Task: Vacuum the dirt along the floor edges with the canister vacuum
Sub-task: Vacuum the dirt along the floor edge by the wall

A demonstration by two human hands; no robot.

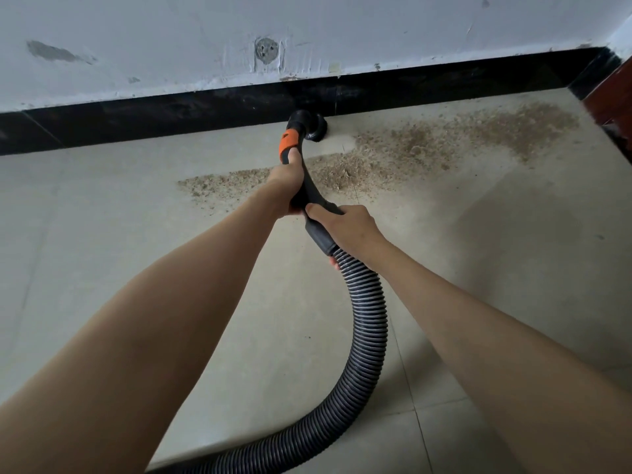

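While both grip the handle (309,186), left hand (285,181) ahead of right hand (349,227), dirt (410,145) beside nozzle (313,126) against black skirting (171,114).

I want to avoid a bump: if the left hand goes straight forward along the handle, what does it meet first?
Probably the black baseboard. The left hand points along the handle toward the brush nozzle, which already appears against it; depth is unclear.

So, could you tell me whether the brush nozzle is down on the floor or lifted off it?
Down: the brush nozzle sits on the floor against the black baseboard.
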